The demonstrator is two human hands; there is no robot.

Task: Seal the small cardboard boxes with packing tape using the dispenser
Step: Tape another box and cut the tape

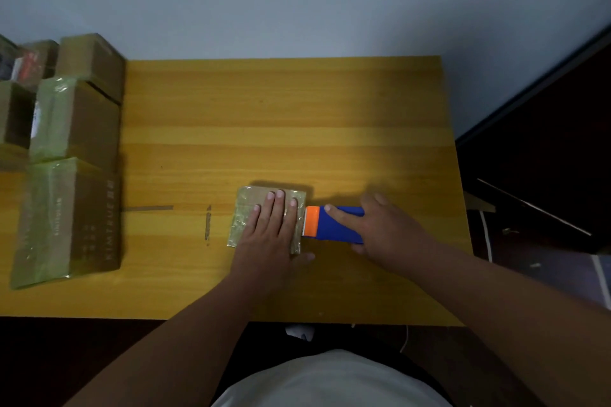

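A small flat cardboard box (246, 208), shiny with clear tape, lies on the yellow wooden table (284, 116) near its front middle. My left hand (269, 231) rests flat on top of the box with the fingers spread, pressing it down. My right hand (386, 228) grips a blue tape dispenser (337, 226) with an orange front end. The dispenser's front edge touches the right side of the box. My index finger lies along the dispenser's top.
Several larger cardboard boxes (76, 155), some wrapped in clear tape, stand in a stack along the table's left edge. Dark marks (207, 225) show on the tabletop left of the small box. A dark cabinet (545, 142) stands to the right.
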